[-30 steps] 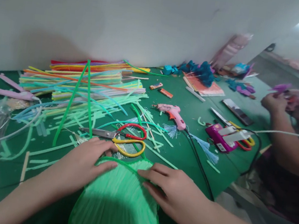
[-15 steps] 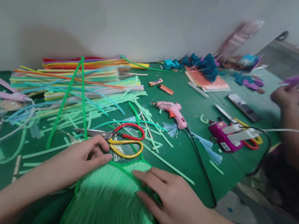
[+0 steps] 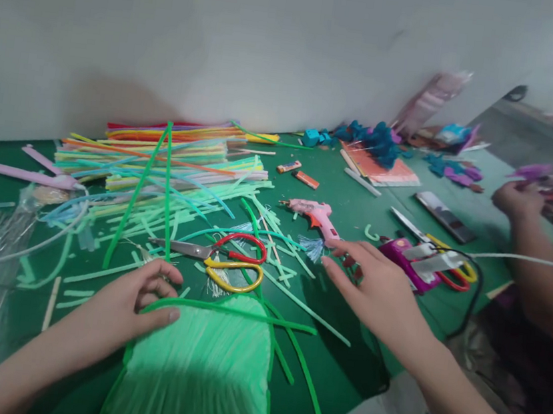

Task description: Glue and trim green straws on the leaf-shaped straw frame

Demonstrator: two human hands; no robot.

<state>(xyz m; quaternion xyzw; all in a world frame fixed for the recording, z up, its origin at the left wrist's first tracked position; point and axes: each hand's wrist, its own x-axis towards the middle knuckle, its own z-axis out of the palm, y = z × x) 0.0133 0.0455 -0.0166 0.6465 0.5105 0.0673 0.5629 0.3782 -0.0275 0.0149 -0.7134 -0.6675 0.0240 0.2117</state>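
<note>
A light-green fan-shaped piece made of fine strands with a dark green rim lies at the table's near edge. My left hand rests on its upper left corner, thumb and fingers pinching the green rim strip. My right hand is stretched out over the table, fingers spread and holding nothing, its fingertips close to the handle of a pink glue gun. Scissors with red and yellow handles lie just beyond the green piece.
A heap of coloured straws covers the green table at the back left. A magenta glue gun, two lighters, a black cable and blue scraps lie to the right. Another person's hands work at the far right.
My right hand has left the green piece and reached forward and right toward the pink glue gun. My left hand slid slightly left and curled onto the rim. A green strip now lies loose at the piece's right.
</note>
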